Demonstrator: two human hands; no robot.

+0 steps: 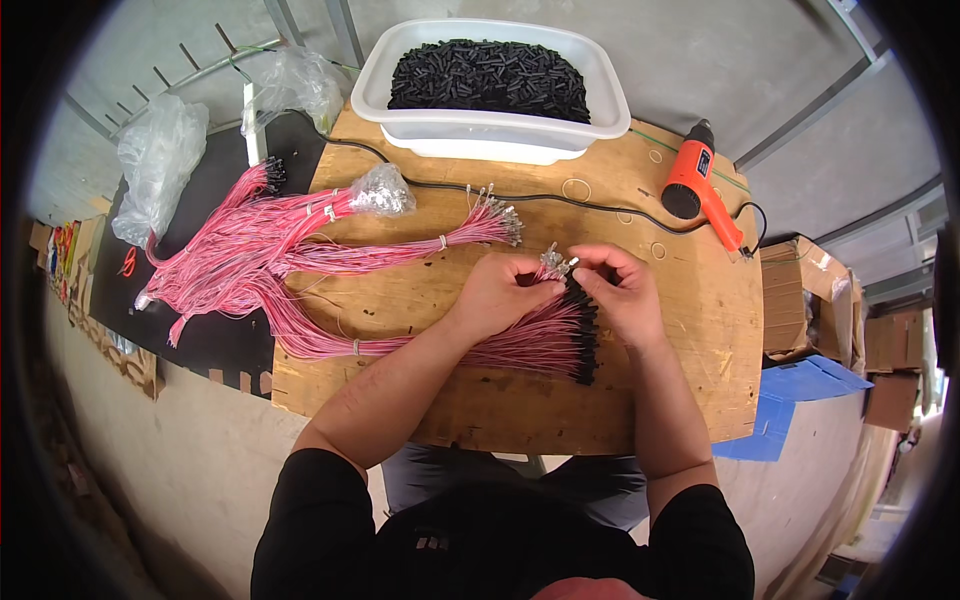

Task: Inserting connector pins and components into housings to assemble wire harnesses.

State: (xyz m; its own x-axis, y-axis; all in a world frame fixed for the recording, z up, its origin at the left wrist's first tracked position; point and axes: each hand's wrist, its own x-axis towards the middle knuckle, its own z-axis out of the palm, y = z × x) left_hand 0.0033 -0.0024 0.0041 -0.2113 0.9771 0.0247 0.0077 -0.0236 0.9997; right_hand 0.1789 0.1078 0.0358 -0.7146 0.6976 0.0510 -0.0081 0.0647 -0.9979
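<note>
My left hand (500, 295) is closed around a bunch of thin pink and white wires, whose bare metal terminals (553, 262) stick out past the thumb. Close beside it, my right hand (625, 295) pinches a wire end between thumb and fingers; the small part inside the pinch is mostly covered. Below both hands, more wires (510, 352) of this bundle fan out across the table, their ends covered by black sleeves (585, 345). Another tied bundle (410, 256) lies farther off to the left, with uncovered metal terminals (500, 218) pointing right.
A white tub (480, 135) full of short black sleeves (490, 75) stands at the table's far edge. On the right lies an orange heat gun (697, 185), its black cord (540, 197) crossing behind my hands. Plastic bags (165, 160) and a wire heap (230, 265) occupy the left.
</note>
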